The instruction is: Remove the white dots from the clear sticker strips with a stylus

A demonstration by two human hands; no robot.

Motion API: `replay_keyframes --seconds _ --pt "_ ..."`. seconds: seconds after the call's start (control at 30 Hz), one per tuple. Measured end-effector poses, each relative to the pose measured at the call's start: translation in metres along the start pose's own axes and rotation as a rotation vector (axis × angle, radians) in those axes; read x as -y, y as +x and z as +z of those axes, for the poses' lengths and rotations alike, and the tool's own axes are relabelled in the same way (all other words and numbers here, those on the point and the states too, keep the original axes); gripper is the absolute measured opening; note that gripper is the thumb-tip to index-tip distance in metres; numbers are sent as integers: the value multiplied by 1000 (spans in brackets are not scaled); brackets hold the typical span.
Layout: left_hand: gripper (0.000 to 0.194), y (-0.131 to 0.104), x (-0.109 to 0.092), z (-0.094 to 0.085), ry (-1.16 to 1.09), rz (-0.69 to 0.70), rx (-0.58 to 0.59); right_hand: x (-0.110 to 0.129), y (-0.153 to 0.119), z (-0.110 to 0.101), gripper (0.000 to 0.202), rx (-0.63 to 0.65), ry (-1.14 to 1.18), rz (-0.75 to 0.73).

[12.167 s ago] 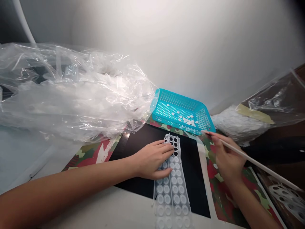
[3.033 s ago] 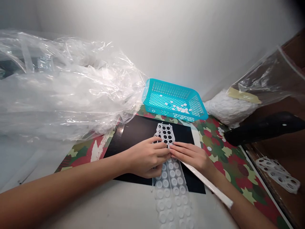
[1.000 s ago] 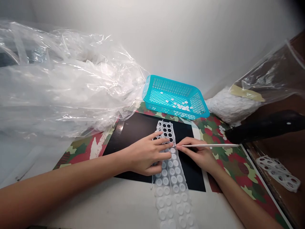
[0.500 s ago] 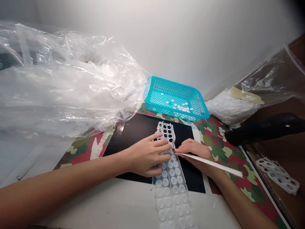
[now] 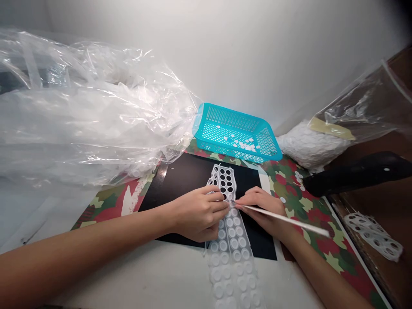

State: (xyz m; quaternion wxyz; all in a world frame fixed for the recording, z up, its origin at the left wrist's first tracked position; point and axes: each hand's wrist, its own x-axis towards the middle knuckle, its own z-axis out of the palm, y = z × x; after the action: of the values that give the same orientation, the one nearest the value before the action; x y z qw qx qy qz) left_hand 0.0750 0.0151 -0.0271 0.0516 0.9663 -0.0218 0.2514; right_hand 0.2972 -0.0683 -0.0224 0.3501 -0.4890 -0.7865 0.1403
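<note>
A long translucent white plastic sheet [image 5: 236, 244] of round discs in rows runs away from me; at its far end the rows are open holes. My left hand [image 5: 201, 214] rests on the sheet from the left, fingers curled together, fingertips at the border between holes and discs. What lies under those fingertips is hidden. From the right, my right hand [image 5: 262, 208] pinches a slim tool with a long white handle [image 5: 289, 219]. Its small tip touches or nearly touches the sheet beside my left fingertips; exact contact is unclear.
Beneath the sheet lies a black mat [image 5: 183, 180] on a patterned cover [image 5: 111, 201]. A turquoise basket [image 5: 210, 145] with loose white discs stands behind. Large clear plastic bags [image 5: 96, 116] fill the left. At right are a bag of white pieces [image 5: 312, 146], a black handle [image 5: 357, 171] and a holed scrap [image 5: 373, 236].
My left fingers have drawn in from a more spread pose and curled together on the sheet. The right hand and tool have shifted only slightly.
</note>
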Motion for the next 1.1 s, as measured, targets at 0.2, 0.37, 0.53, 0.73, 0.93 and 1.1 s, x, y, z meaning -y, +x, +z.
replay_keyframes --seconds 0.2,0.37,0.53,0.73,0.93,1.1 --pt "29 1 1 -5 3 -26 30 4 3 -2 5 -140 115 246" --pt "31 3 1 -6 -15 -51 62 3 5 -1 4 -48 74 105" --pt "33 2 1 -6 -1 -63 60 1 6 -1 14 45 -31 -53" --pt "32 0 1 -6 26 -119 67 -9 -1 2 25 89 -131 -132" --pt "28 0 2 -6 34 -110 84 -15 -5 2 29 99 -133 -134" --pt "26 0 2 -7 39 -104 76 -16 -3 3 30 111 -191 -214"
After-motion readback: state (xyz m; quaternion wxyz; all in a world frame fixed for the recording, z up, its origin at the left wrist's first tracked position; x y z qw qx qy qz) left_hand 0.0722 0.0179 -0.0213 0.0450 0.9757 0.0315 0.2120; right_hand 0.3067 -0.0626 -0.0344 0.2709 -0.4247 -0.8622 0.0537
